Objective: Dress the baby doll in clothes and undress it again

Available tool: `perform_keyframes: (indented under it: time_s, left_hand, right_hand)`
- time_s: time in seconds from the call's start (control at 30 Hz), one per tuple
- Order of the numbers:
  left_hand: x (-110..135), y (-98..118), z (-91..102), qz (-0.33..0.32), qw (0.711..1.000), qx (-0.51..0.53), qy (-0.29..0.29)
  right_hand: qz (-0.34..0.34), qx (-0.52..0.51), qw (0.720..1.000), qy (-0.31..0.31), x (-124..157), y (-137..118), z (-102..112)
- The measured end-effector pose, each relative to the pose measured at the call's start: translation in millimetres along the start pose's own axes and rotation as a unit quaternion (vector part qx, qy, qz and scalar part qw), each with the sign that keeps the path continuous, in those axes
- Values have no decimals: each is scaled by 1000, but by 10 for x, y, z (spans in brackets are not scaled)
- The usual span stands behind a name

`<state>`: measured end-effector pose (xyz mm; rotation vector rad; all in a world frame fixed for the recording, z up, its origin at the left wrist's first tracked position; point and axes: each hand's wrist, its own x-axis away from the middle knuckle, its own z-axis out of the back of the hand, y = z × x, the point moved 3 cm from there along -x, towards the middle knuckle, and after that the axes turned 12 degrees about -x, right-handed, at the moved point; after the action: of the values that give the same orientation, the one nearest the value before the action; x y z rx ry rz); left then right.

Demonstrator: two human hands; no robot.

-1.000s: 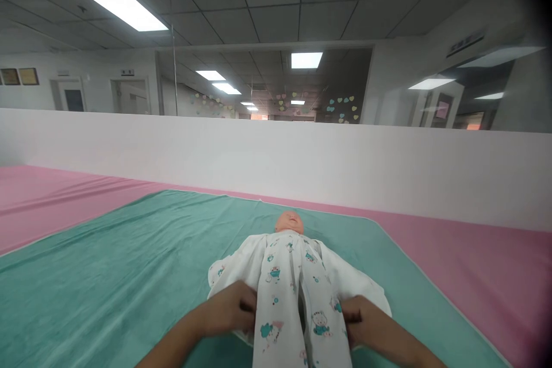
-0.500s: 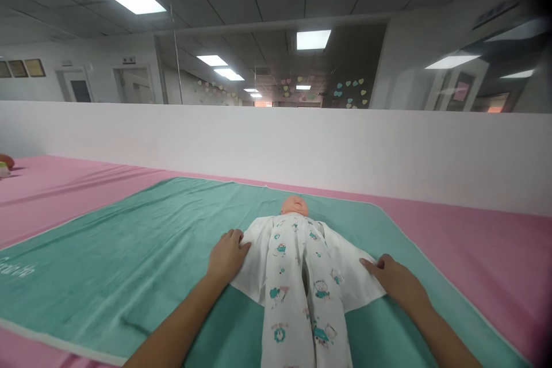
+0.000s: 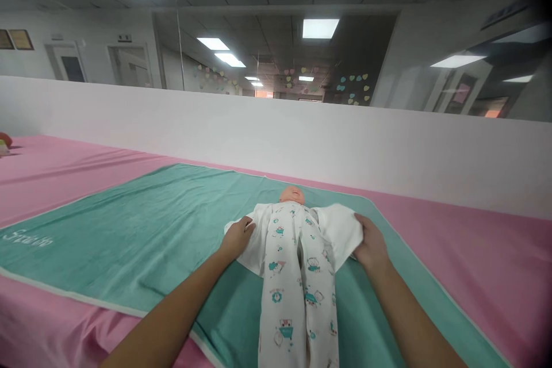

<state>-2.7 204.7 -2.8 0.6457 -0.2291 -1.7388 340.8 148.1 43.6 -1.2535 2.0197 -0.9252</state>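
Note:
A baby doll lies on its back on a green towel (image 3: 142, 230), its bald head (image 3: 292, 194) at the far end. Printed baby trousers (image 3: 280, 299) with small teal and pink figures stretch over its body toward me. Beneath them a white cloth (image 3: 340, 230), apparently a garment or wrap, spreads out on both sides. My left hand (image 3: 238, 238) is closed on the cloth's left side. On the other side, my right hand (image 3: 371, 241) grips the right part and holds it raised and folded. The doll's arms and legs are hidden.
A pink sheet (image 3: 452, 236) lies under the towel. Behind it runs a low white wall (image 3: 259, 132) with glass or a mirror above. At the far left edge sits a partly cut-off object (image 3: 5, 142), brownish and greenish.
My right hand has lifted the cloth's right side and drawn it inward. My left hand has shifted slightly and the cloth's left edge is now bunched. The view has tilted down a little.

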Motion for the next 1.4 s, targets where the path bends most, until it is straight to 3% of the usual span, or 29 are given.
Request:
perform_keyframes:
  time_s: [0.07, 0.13, 0.2, 0.27, 0.33, 0.47, 0.57, 0.63, 0.73, 0.83, 0.9, 0.97, 1.0, 1.07, 1.13, 1.17, 1.23, 1.3, 1.4]
  left_hand:
    - [10, -5, 15, -12, 999, 27, -15]
    - [10, -29, 32, -9, 998, 47, -26]
    - [-5, -59, 41, -2, 997, 63, -33]
    - [-26, -81, 40, -2, 997, 72, -35]
    - [-41, -87, 41, -3, 996, 84, -37]
    - [-1, -60, 63, 33, 985, 164, -48]
    - [87, 5, 76, 87, 945, 304, -82]
    - [130, 86, 100, 105, 909, 390, -101]
    - [110, 276, 203, 94, 882, 454, -86]
    - [27, 592, 356, 55, 882, 465, -56]
    - [4, 864, 446, 25, 907, 418, -54]
    - [48, 1140, 500, -11, 944, 321, -81]
    - [99, 1270, 502, -44, 953, 273, -124]
    - [254, 1456, 469, -111, 938, 221, -241]
    - [413, 1492, 440, -142, 927, 190, -289]
    - [473, 1454, 433, -142, 937, 172, -269]
    - [569, 1309, 425, -134, 970, 117, -167]
    - [659, 1148, 385, -144, 986, 47, -75]
    - [763, 1004, 260, -187, 981, -48, -8]
  right_hand:
    - [1, 13, 997, -74, 89, 44, -386]
    - [16, 148, 970, -191, 289, 137, -719]
    - [67, 324, 895, -301, 565, 281, -902]
    - [171, 439, 813, -344, 827, 416, -909]
    - [241, 490, 766, -339, 995, 516, -794]
    - [289, 527, 740, -301, 1018, 517, -541]
    - [333, 562, 712, -257, 937, 413, -486]
    - [320, 584, 713, -219, 892, 379, -478]
    - [292, 595, 711, -236, 902, 415, -501]
    - [300, 587, 700, -276, 963, 460, -530]
    - [288, 569, 710, -299, 988, 465, -538]
    - [252, 527, 740, -333, 989, 447, -537]
    - [228, 495, 765, -342, 974, 426, -530]
    - [176, 419, 829, -326, 908, 368, -491]
    - [136, 353, 888, -264, 807, 311, -413]
    - [124, 333, 906, -229, 755, 295, -366]
    - [111, 328, 920, -184, 671, 303, -281]
    - [114, 363, 907, -183, 622, 362, -229]
    - [133, 402, 882, -208, 606, 487, -207]
